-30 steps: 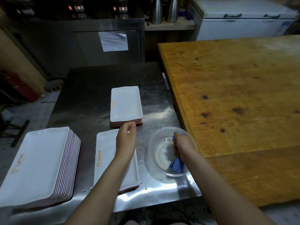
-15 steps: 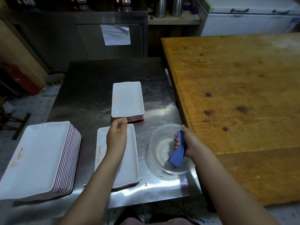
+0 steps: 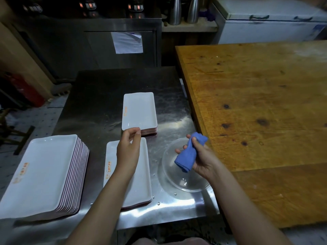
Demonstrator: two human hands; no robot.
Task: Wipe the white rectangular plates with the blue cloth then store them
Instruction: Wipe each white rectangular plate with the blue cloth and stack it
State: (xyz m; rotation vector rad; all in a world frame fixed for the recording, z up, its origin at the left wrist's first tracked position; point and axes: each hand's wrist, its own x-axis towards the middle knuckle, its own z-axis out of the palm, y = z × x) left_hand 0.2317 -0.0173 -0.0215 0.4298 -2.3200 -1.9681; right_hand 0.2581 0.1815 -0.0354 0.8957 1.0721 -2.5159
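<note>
Three groups of white rectangular plates lie on the steel table [image 3: 99, 96]: a tall stack [image 3: 40, 172] at the left, a low stack [image 3: 139, 112] in the middle, and a short pile [image 3: 141, 179] in front of it. My left hand [image 3: 129, 149] hovers over the near pile, fingers loosely curled, holding nothing, its fingertips near the middle stack's front edge. My right hand [image 3: 200, 156] grips the bunched blue cloth [image 3: 189, 152] above a clear glass bowl [image 3: 180, 181].
A large wooden table [image 3: 261, 110] butts against the steel table on the right. Behind stand a steel cabinet [image 3: 106, 43] with a paper note, two metal flasks [image 3: 184, 9] and a white chest freezer [image 3: 269, 27]. A red object [image 3: 26, 89] sits on the floor, left.
My right hand has lifted the blue cloth up out of the bowl. My left hand has drawn back slightly from the middle stack's edge and risen above the near pile.
</note>
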